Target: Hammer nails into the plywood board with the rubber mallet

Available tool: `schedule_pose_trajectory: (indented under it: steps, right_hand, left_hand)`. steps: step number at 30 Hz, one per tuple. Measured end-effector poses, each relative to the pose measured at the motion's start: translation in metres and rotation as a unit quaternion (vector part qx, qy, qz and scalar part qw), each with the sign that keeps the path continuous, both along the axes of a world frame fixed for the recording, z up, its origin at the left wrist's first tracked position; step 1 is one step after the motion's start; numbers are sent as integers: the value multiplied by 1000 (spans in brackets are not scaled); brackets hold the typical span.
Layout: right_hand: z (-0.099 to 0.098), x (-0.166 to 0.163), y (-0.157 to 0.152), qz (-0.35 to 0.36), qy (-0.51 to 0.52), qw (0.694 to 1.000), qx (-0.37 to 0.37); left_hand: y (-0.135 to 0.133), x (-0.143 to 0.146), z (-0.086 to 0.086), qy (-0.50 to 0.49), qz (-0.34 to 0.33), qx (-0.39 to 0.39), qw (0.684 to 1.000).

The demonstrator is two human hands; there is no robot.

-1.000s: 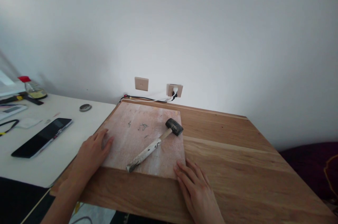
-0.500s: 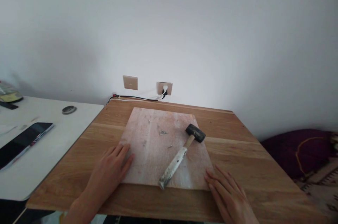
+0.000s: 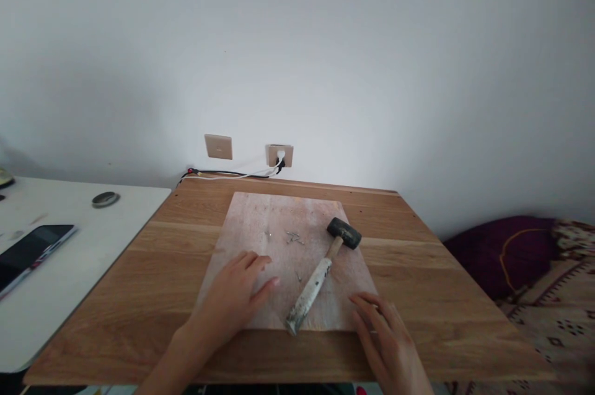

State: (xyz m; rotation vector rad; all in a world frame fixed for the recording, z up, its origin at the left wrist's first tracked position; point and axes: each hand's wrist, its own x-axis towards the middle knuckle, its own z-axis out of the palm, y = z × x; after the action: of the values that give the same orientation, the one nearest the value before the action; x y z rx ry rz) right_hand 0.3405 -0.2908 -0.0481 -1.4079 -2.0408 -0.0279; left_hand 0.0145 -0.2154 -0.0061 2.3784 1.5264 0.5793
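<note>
A pale, pinkish wooden board [image 3: 253, 221] lies on the brown wooden table. Across its right side rests a mallet [image 3: 320, 277] with a black head and a white-smeared handle. Several small metal nails or screws [image 3: 294, 237] are scattered near the board's middle, too small to tell which. Over the board's left part is my left hand [image 3: 237, 286], its fingers and thumb apart and nothing in them. My right hand [image 3: 383, 333] is at the lower right corner of the board, fingers loosely spread and holding nothing, right of the mallet's handle.
The wooden table [image 3: 418, 283] reaches back to the wall. Cables run from a wall socket [image 3: 279, 155] along its rear edge. On the white table [image 3: 60, 296] at left lie a phone [image 3: 35, 252] and a small round lid-like object [image 3: 105, 199]. Purple cloth [image 3: 506, 252] and patterned fabric are at right.
My left hand has moved right, from the board's left edge to over the board. My right hand has shifted slightly left. The small metal pieces lie differently, and the camera view has turned a little right.
</note>
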Motion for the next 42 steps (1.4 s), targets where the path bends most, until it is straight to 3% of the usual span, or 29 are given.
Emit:
schedule_pose_trajectory:
  steps: [7,12,15,18,22,25,27,30,34,38,42]
  right_hand:
    - [-4,-16,4,-8,17,1000,25]
    - [-3,-12,5,-8,19,999,32]
    - [3,-8,9,1,15,999,31]
    - [15,-9,17,2,31,999,30]
    - [35,-18,28,-15,73,996,39]
    - [48,-30,42,7,100,995,18]
    - [55,-41,58,47,112,992,-22]
    - [65,-66,97,94,101,986,-96]
    - [77,-110,160,101,-36,976,-191]
    - [78,-152,211,120,-86,965,-215]
    - [69,-175,237,129,-124,952,-247]
  left_hand:
    - [-24,76,9,30,-25,-112,993]
    - [-20,92,6,55,-28,-113,992]
    - [-15,90,13,14,-26,-103,994]
    - [-14,80,24,-113,-11,-168,979]
    - [-23,51,29,-311,-20,-266,912]
    - [-30,18,26,-374,-25,-286,882]
    - [-27,-5,23,-365,4,-296,883]
    - [-13,-32,22,-331,92,-230,911]
    - [-1,-50,22,-333,157,-149,918]
    - [-4,-66,17,-332,213,-113,912]
    - [-5,-91,11,-250,298,-55,920]
